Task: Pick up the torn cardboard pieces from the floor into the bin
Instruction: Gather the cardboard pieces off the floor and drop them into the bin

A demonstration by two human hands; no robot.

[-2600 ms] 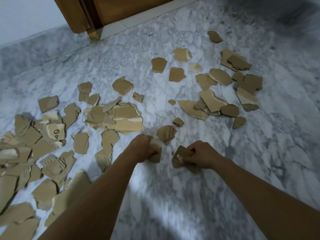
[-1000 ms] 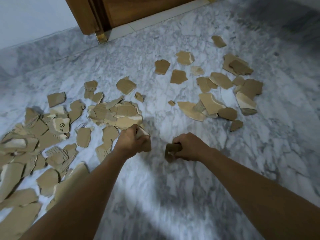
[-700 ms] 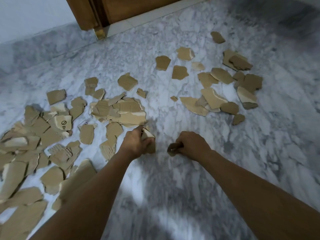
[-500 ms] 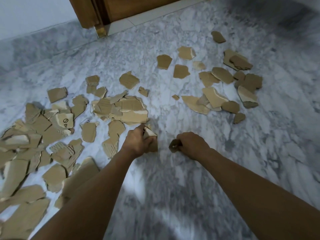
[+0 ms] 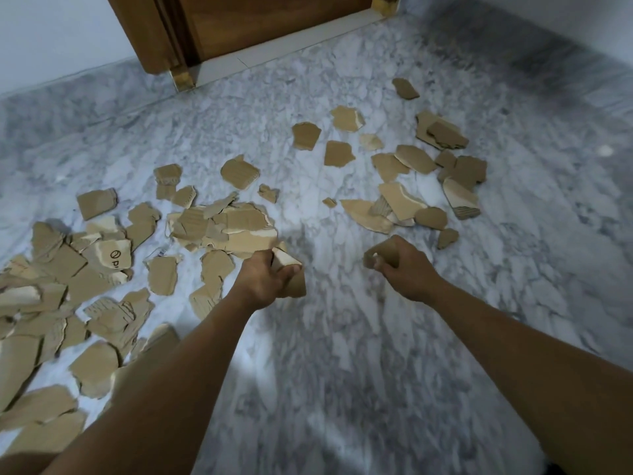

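"Marble floor [image 5: 342, 354], white with grey veins, right up to the brown wooden door [image 5: 260, 25] — so where are the torn tan cardboard pieces?"

"Scattered over it. One thick overlapping heap [image 5: 226, 228] lies just beyond and left of the fingers of the left hand [image 5: 263, 279]. One looser cluster [image 5: 400, 200] lies beyond the fingers of the right hand [image 5: 402, 269]. More pieces spread far out to the left."

"And the left fingers?"

"Curled round a tan cardboard scrap with a pale torn edge [image 5: 294, 282], thumb pressed on its face. It juts out to the right of them."

"The right ones?"

"Closed tight round a small brown cardboard scrap [image 5: 375, 252] — only a corner shows, on their left side. Both hands are low over bare marble, apart from each other. I cannot tell whether either touches the floor."
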